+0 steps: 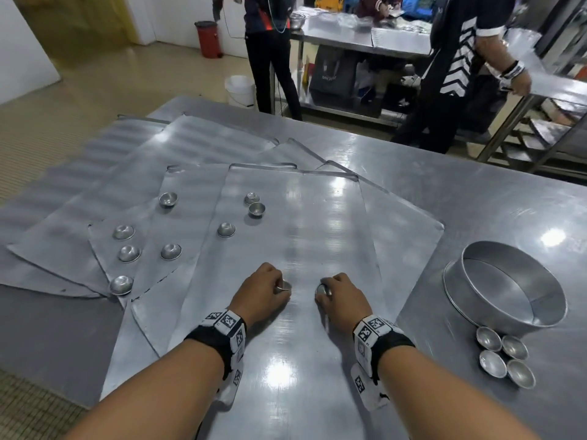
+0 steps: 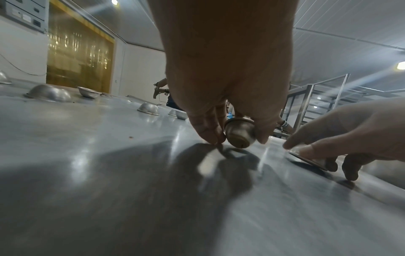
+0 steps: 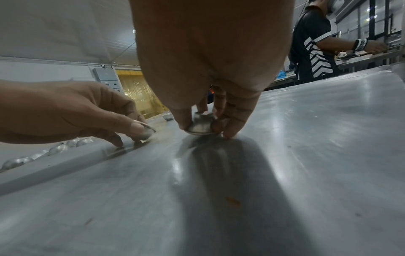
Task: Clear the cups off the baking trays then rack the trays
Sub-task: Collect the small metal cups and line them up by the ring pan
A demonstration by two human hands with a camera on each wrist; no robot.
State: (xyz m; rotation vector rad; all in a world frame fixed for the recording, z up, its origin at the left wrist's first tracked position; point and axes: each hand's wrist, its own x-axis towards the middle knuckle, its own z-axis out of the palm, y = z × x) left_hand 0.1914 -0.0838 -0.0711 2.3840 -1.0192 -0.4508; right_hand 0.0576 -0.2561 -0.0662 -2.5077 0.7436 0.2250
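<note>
1. Stainless steel table (image 1: 476,198) fills the near ground, with several flat baking trays (image 1: 133,173) fanned across it in an overlapping pile; the top tray (image 1: 317,217) lies nearest, under both hands.
2. On that top tray, the left hand (image 1: 262,292) curls its thumb and fingers closely round a small metal cup (image 2: 240,134), tipped on its side with its base toward the wrist camera and lifted just clear of the tray.
3. Just beside it, the right hand (image 1: 341,301) pinches a second cup (image 3: 200,126) from above, thumb on one side and fingers on the other; this one is upside down, with one edge of its rim raised off the tray.
4. To the right, on the bare table, four cleared cups (image 1: 505,357) sit together, touching, just in front of a round cake ring (image 1: 508,290).
5. Farther out, three cups (image 1: 246,212) rest on the top tray and five more (image 1: 143,246) on the trays to the left, most upside down.
6. Beyond the table, two people (image 1: 460,58) stand at another steel bench (image 1: 365,36), with a red bin (image 1: 208,38) and a white bucket (image 1: 239,88) on the floor.
</note>
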